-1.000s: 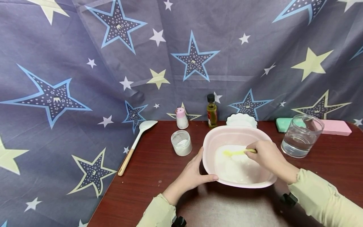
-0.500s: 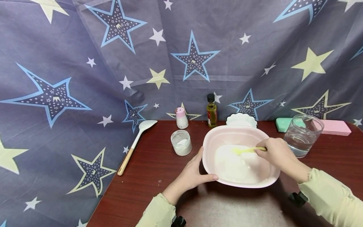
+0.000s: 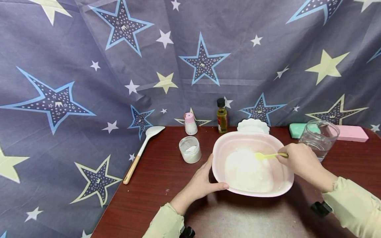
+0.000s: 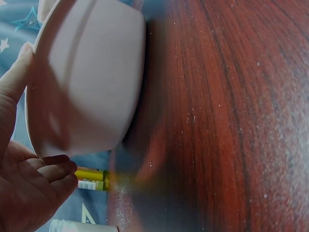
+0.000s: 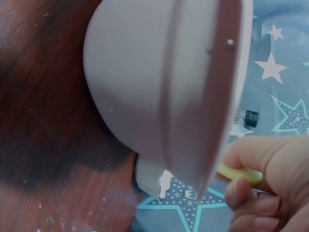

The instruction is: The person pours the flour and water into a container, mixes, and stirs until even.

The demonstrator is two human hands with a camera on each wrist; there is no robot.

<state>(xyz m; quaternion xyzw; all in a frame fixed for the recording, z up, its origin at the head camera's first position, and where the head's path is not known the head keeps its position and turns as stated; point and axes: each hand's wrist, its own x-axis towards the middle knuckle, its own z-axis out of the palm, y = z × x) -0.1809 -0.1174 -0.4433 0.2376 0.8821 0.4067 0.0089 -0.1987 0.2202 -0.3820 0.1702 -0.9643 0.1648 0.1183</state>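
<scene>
With the left hand (image 3: 200, 185) gripping the pink bowl (image 3: 221, 148) rim and the right hand (image 3: 300, 162) pinching the yellow spoon (image 3: 266, 155), brisk stirring could fling white powder (image 3: 247, 172) onto the counter (image 3: 160, 185).

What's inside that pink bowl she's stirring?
The pink plastic bowl holds a white powdery mound and the yellow spoon's tip. The mound hides the bowl's bottom.

Even, fairly bright light falls from above in the head view, sharp at the centre, with the star curtain (image 3: 119, 66) bowing towards the edges. The bowl (image 3: 226, 145) casts a soft shadow on the near surface (image 3: 154, 185). Both wrist views are dimmer, tinted and soft; the bowl (image 4: 91, 82) and left hand (image 4: 24, 188) blur.
</scene>
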